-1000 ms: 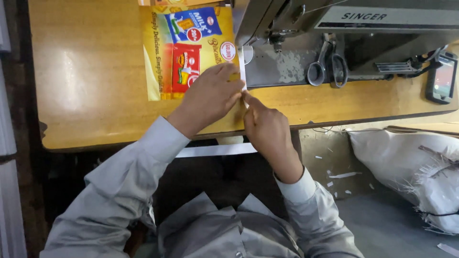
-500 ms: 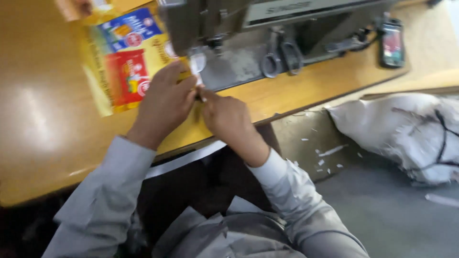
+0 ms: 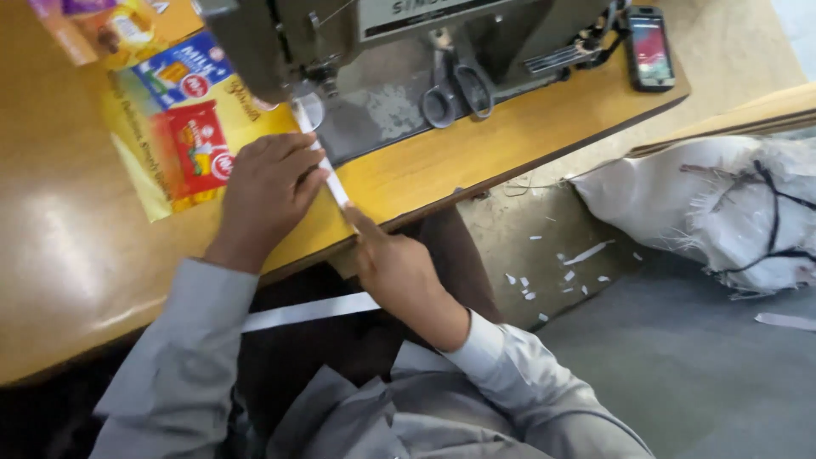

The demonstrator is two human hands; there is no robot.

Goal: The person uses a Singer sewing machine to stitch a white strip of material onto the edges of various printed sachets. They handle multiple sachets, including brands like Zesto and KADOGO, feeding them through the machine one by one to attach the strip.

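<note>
My left hand lay flat, grip apart, on the yellow printed plastic bag on the bench, now nearer the needle, while my right hand, grip pinched, fed the narrow white tape.

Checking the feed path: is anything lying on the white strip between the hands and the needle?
Nothing visible. The white strip runs bare from the left hand and right hand up to the needle. The scissors lie off to the right.
</note>
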